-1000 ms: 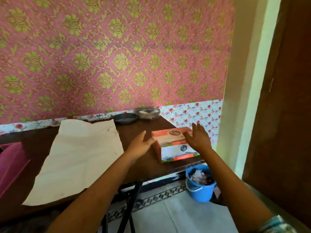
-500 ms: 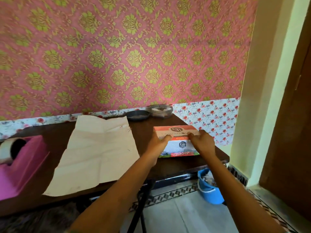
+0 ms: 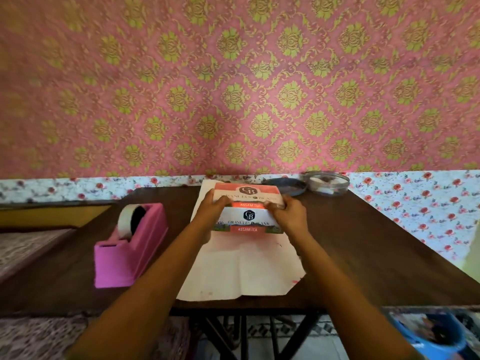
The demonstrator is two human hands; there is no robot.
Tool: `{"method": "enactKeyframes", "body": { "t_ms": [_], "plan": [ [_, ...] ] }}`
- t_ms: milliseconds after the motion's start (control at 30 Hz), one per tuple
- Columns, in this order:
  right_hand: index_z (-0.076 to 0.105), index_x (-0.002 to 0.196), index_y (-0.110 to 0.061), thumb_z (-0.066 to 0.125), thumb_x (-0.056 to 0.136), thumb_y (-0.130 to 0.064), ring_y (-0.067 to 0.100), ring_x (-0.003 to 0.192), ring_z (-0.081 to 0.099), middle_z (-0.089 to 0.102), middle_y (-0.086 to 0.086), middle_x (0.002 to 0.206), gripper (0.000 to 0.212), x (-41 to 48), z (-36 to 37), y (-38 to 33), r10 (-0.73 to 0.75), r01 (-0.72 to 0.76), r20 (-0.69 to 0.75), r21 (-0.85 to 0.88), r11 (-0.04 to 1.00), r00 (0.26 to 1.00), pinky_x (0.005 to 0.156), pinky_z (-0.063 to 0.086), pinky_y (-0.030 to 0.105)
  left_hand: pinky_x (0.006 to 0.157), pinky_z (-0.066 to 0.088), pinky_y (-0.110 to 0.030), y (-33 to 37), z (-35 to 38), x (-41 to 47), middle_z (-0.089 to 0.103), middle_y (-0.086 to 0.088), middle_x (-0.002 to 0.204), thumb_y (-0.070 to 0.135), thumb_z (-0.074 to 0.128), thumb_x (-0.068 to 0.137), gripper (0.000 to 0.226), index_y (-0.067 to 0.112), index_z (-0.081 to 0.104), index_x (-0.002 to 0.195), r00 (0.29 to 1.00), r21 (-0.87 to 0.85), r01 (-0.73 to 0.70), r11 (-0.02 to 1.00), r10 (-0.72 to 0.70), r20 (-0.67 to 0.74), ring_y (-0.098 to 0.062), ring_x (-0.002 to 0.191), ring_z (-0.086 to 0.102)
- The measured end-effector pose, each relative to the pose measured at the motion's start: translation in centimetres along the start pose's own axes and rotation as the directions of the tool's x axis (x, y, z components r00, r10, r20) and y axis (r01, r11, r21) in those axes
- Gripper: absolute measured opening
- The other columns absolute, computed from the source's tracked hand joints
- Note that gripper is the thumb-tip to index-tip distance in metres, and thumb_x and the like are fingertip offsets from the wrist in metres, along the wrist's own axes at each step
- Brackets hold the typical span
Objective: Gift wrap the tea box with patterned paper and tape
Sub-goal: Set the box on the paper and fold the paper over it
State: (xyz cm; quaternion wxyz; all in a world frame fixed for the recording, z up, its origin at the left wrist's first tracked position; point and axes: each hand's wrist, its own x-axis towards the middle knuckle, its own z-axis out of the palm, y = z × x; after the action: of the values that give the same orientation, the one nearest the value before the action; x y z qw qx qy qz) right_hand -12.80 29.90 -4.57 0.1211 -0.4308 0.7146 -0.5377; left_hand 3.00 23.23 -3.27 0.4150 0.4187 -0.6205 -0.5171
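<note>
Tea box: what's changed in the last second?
The left hand and right hand gripped the tea box and carried it leftward off the bare table over the far end of the paper sheet; whether it rests there is unclear. The sheet, pink tape dispenser, dark dish and glass dish stayed put.

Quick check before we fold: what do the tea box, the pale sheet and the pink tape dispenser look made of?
Tea box: printed cardboard, probably lightly coated, judging by crisp edges and colour-printed panels. Paper sheet: thin matte paper, pale side up, with fold creases and an uneven edge. Tape dispenser: likely moulded plastic, uniform pink with smooth faces; blur leaves its sheen unclear.
</note>
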Motion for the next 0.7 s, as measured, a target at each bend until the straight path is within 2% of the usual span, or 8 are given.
{"method": "enactKeyframes", "body": {
  "t_ms": [133, 300, 433, 567, 667, 700],
  "plan": [
    [0.062, 0.108, -0.003, 0.066, 0.082, -0.034, 0.032, 0.098, 0.063, 0.066, 0.016, 0.109, 0.04, 0.1, 2.6, 0.7, 0.018, -0.018, 0.049, 0.001, 1.0, 0.999, 0.085, 0.051, 0.047, 0.067, 0.048, -0.028, -2.3, -1.9, 0.9, 0.062, -0.008, 0.11, 0.013, 0.051, 0.09, 0.028, 0.02, 0.05, 0.117, 0.999, -0.05, 0.038, 0.998, -0.038, 0.006, -0.018, 0.084, 0.06],
    [0.055, 0.12, 0.001, 0.065, 0.085, -0.03, 0.032, 0.104, 0.061, 0.062, 0.016, 0.118, 0.048, -0.7, 3.5, 1.6, 0.008, -0.009, 0.088, 0.01, 1.0, 0.996, 0.09, 0.05, 0.046, 0.075, 0.05, -0.032, -4.7, -2.5, 1.5, 0.063, -0.008, 0.107, 0.012, 0.051, 0.09, 0.024, 0.02, 0.051, 0.113, 0.997, -0.106, 0.082, 0.991, -0.08, 0.021, -0.019, 0.084, 0.062],
    [0.056, 0.123, -0.001, 0.067, 0.084, -0.027, 0.023, 0.098, 0.06, 0.062, 0.013, 0.119, 0.048, -1.8, 3.7, 2.3, -0.067, 0.063, 0.062, 0.066, 0.996, 0.996, 0.087, 0.05, 0.035, 0.079, 0.052, -0.035, -5.8, -2.7, 1.7, 0.063, -0.005, 0.108, 0.014, 0.051, 0.092, 0.024, 0.024, 0.049, 0.115, 0.995, -0.111, 0.09, 0.99, -0.086, 0.044, -0.019, 0.088, 0.063],
    [0.061, 0.116, -0.008, 0.07, 0.081, -0.029, 0.014, 0.088, 0.06, 0.067, 0.009, 0.112, 0.041, -1.3, 3.7, 3.3, -0.086, 0.078, 0.07, 0.104, 0.992, 0.994, 0.08, 0.052, 0.03, 0.082, 0.053, -0.038, -5.8, -3.4, 1.8, 0.063, -0.007, 0.115, 0.022, 0.05, 0.094, 0.025, 0.026, 0.048, 0.119, 0.989, -0.035, 0.12, 0.992, -0.116, 0.088, -0.022, 0.096, 0.063],
    [0.06, 0.117, -0.005, 0.064, 0.085, -0.035, 0.021, 0.1, 0.06, 0.065, 0.011, 0.116, 0.045, 0.4, 3.3, 3.9, -0.025, 0.02, 0.062, 0.094, 0.995, 0.998, 0.088, 0.051, 0.035, 0.075, 0.051, -0.032, -5.2, -4.5, 2.5, 0.061, -0.003, 0.114, 0.033, 0.046, 0.096, 0.027, 0.019, 0.05, 0.12, 0.99, -0.003, 0.126, 0.992, -0.126, 0.063, -0.018, 0.093, 0.06],
    [0.059, 0.121, -0.004, 0.06, 0.087, -0.038, 0.023, 0.106, 0.059, 0.063, 0.011, 0.119, 0.048, 1.2, 3.0, 4.0, 0.001, -0.006, 0.052, 0.08, 0.997, 0.999, 0.09, 0.049, 0.036, 0.079, 0.048, -0.031, -4.9, -4.9, 3.1, 0.057, 0.0, 0.114, 0.035, 0.044, 0.097, 0.032, 0.016, 0.05, 0.122, 0.993, 0.025, 0.113, 0.993, -0.114, 0.028, -0.017, 0.097, 0.057]
  ]
}}
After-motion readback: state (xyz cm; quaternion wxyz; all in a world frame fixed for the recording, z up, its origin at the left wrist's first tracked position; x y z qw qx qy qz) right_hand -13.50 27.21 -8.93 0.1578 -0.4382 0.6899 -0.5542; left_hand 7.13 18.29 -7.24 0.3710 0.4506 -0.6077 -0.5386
